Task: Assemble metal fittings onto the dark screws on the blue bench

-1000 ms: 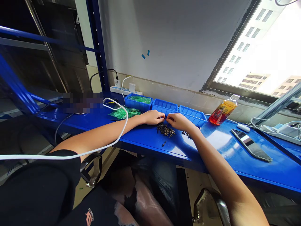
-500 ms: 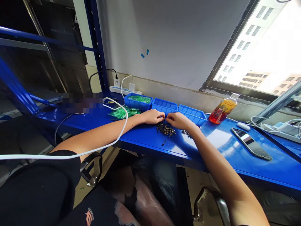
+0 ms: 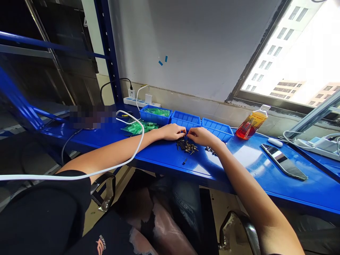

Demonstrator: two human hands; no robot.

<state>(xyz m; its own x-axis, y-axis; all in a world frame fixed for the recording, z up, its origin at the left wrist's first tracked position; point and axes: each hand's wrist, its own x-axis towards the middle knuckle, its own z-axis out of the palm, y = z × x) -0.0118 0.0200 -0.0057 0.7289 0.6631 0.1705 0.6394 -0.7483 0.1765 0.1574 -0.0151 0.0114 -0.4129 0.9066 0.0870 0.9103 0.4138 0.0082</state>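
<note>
On the blue tabletop [image 3: 159,156] lies a small pile of dark and brassy screws [image 3: 188,146]. Both hands meet just behind it, almost touching. My left hand [image 3: 174,132] has its fingers curled and pressed together; whatever they pinch is too small to name. Closed in a pinch, my right hand [image 3: 200,136] faces it from the other side, and its fingertips hide what they hold. A single screw [image 3: 185,161] lies apart, nearer the table's front edge. Partly behind my right wrist is a second little heap of dark screws [image 3: 210,150].
Behind the hands stand a blue bin with green packets [image 3: 156,114], a middle blue bin [image 3: 186,118] and a right blue bin [image 3: 217,129]. Green plastic bags [image 3: 140,127] lie left. A drink bottle [image 3: 251,124] and phone [image 3: 284,162] are right. A white cable [image 3: 117,164] crosses my left arm.
</note>
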